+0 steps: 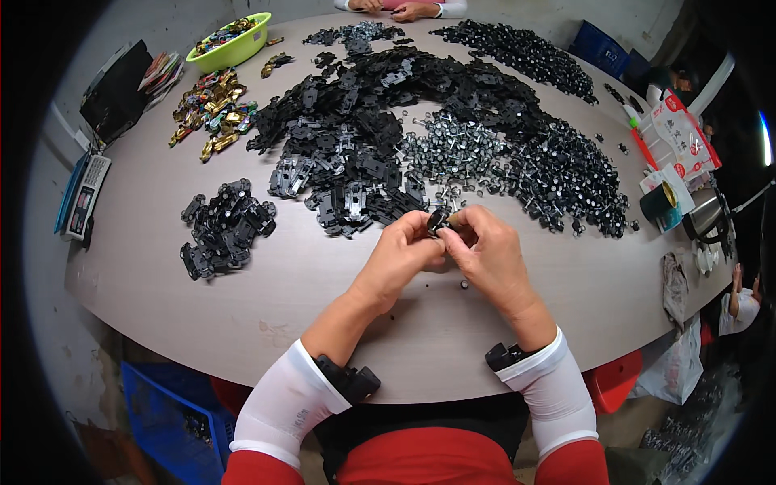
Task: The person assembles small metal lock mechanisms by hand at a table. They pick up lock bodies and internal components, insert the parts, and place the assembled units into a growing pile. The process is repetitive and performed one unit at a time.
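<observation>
A small black part (pixel 437 221) sits pinched between the fingers of the left hand (pixel 402 252) and right hand (pixel 489 250), just above the bench (pixel 242 315).

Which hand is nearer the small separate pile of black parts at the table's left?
Left. The left hand sits right of the small pile of black parts, with bare table between. The right hand is farther right, beyond the left hand; both hands' fingers meet on a small black part.
</observation>
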Demonstrator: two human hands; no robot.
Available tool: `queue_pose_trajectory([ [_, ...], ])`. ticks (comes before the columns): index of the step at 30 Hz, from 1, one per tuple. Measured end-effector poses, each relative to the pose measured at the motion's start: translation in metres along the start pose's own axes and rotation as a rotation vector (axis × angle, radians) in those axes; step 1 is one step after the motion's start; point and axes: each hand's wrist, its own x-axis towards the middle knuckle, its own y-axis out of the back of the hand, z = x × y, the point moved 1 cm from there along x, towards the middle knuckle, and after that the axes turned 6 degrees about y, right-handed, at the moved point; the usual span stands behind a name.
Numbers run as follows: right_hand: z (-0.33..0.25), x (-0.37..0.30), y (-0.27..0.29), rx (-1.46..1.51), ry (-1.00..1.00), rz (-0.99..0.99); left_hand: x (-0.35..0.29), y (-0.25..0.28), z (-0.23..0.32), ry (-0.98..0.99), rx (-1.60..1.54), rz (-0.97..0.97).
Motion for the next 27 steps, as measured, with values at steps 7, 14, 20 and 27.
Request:
queue_pose_trajectory([
  [7,0.019,0.001,0.011,0.34,-0.148,-0.04,0.0,0.006,-0.002,0.013,-0.052,0.135],
  [14,0.072,0.004,0.036,0.038,-0.298,0.107,-0.004,0.038,0.027,-0.244,-0.054,0.341],
  [20,0.064,0.002,0.017,-0.085,-0.006,-0.031,-0.04,0.104,0.056,-0.394,0.316,0.592],
  [27,0.061,0.003,0.002,-0.235,0.063,-0.084,-0.054,0.125,0.075,-0.717,1.256,0.93],
])
